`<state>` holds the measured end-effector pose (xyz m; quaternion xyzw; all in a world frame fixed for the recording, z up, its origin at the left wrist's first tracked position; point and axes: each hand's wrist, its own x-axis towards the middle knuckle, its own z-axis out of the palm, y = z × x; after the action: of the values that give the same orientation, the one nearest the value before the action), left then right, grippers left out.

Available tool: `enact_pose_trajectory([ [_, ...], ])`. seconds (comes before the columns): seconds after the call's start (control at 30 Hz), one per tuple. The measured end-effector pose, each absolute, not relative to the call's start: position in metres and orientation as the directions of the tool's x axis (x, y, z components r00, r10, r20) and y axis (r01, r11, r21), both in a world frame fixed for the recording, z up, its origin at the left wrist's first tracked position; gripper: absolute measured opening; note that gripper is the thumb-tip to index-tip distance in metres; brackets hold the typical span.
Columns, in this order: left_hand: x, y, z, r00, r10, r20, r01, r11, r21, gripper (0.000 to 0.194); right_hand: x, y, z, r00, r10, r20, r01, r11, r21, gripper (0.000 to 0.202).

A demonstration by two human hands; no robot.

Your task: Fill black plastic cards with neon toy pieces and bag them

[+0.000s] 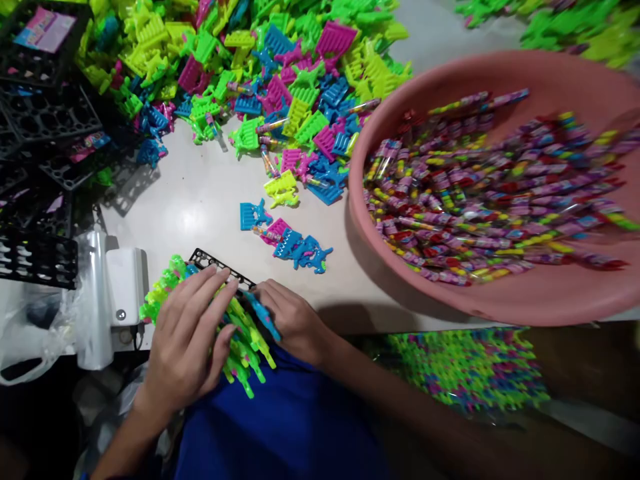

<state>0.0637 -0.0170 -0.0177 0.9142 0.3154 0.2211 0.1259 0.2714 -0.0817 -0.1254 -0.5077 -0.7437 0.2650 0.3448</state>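
At the table's front edge a black perforated plastic tray (225, 267) is packed with green and yellow animal-shaped plastic toys (250, 340). My left hand (193, 327) lies over their tops, fingers stretched out and close together, covering much of the row. At the tray's right end my right hand (293, 320) has its fingers curled around a blue plastic toy (263, 315), which stands tilted beside the row. Just beyond lie several blue toys (303, 252), a pink one and a small clear-wrapped candy tube. What is under my left palm is hidden.
A large pink basin (365, 220) on the right holds many wrapped candy tubes (460, 193). A heap of bright comb-ended toys (300, 73) covers the back. Stacked black trays (45, 113), a white box (125, 283) and a clear plastic roll (94, 300) stand left.
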Motion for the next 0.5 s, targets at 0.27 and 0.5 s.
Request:
enact_pose_trajectory([
  [0.27,0.075,-0.014,-0.025,0.757,0.598,0.261,0.534,-0.798,0.279,0.046,0.262,-0.075,-0.13,-0.304,0.891,0.338,0.789,0.434,-0.435,0.032],
  [0.5,0.078,-0.012,-0.025,0.739,0.601,0.304,0.532,-0.798,0.284,0.038,0.261,-0.077,-0.13,-0.303,0.883,0.358,0.811,0.437,-0.39,0.029],
])
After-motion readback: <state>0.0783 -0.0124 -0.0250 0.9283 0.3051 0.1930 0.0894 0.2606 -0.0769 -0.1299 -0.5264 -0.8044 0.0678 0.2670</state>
